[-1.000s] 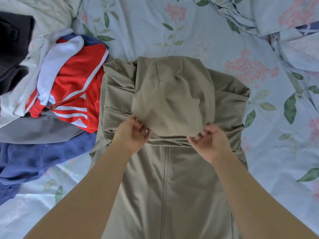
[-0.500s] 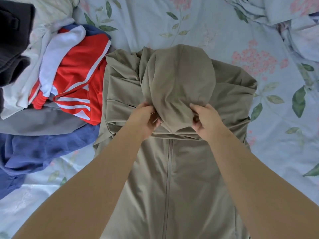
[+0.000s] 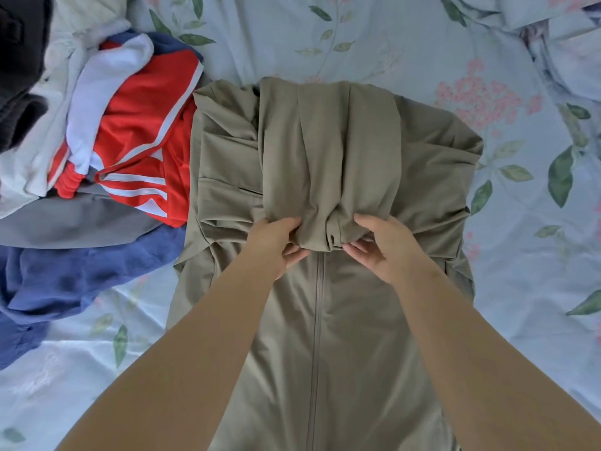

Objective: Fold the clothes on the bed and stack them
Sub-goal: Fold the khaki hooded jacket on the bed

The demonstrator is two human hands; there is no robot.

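Olive zip-front jacket laid front-up on the bed, in the middle of the view, with the zipper running straight down toward the camera. Hood folded down over the chest, fabric bunched in pleats on either side of it. Left hand and right hand both clamped on the hood's lower edge, just above the zipper's top end, fingers curled round the gathered cloth, creases pulled up between them. Hands near each other but not touching, one on each side of the zipper line. Bare forearms reaching in from the bottom corners, lying over the jacket's lower half. To the left, up against the jacket's edge, a loose heap of unfolded clothes: red garment with white stripes on top, grey piece beneath it, blue garment nearer the camera, pale cream cloth farther left, something black in the top left corner. Floral sheet on the bed, pale blue with pink blossoms and green leaves. Rumpled bedding of the same print at the top right corner, well apart from the jacket.
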